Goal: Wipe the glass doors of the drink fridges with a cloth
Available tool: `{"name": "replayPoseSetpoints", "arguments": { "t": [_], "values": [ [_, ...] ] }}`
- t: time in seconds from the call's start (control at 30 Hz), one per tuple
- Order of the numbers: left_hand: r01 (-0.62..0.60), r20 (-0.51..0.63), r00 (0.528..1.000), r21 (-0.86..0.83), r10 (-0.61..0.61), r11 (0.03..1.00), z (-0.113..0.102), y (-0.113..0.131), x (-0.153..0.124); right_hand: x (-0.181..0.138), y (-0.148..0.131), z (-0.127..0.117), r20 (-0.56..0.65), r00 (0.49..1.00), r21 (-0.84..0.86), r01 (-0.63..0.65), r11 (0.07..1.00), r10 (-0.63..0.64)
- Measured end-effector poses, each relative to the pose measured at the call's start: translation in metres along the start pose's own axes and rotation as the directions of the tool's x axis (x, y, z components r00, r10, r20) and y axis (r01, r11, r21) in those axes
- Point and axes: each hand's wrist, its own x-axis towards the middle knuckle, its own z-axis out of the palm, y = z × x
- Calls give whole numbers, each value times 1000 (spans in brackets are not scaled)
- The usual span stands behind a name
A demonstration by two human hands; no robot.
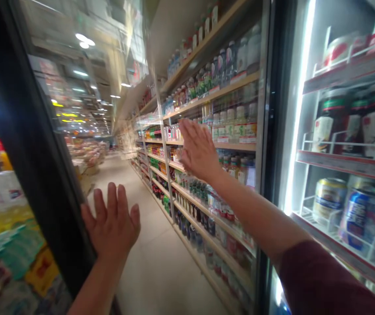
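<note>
A glass fridge door with a thick black frame (31,131) stands swung open in front of me. My left hand (111,227) is open, fingers spread, palm toward the glass beside the frame; it appears to rest on the pane. Higher up and to the right, my right hand (198,148) has its fingers stretched out flat toward the same pane. Contact there cannot be made out for certain. Neither hand holds anything. Bottle shelves (190,103) and an aisle floor (148,271) show in the glass, through it or as a reflection.
At right, the lit fridge holds dark bottles (354,122) and cans (330,199) on shelves with white wire guards (333,144). The door's hinge-side frame (269,131) adjoins it. Left of the door are stacked packs and yellow-filled bottles (3,214).
</note>
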Motion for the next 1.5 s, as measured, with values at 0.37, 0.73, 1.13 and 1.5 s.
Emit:
{"name": "replayPoseSetpoints", "arguments": {
  "t": [0.37, 0.73, 1.13, 1.5],
  "values": [
    [-6, -23, 1000, 15, 7, 1000, 0, 1, 0, -83, 39, -5, 21, 992, -72, 129, 989, -128],
    [-117, -38, 993, -217, 111, 969, 29, 86, 115, -95, -6, 14, 38, 959, -54, 284, 957, -282],
    [-104, 63, 990, -289, 128, 952, 32, 82, 118, -81, 38, -5, 118, 957, -101, 278, 955, -266],
    [-98, 67, 989, -380, 133, 920, 31, 82, 121, -60, 30, -14, 243, 959, -116, 175, 978, -143]
  ]
}}
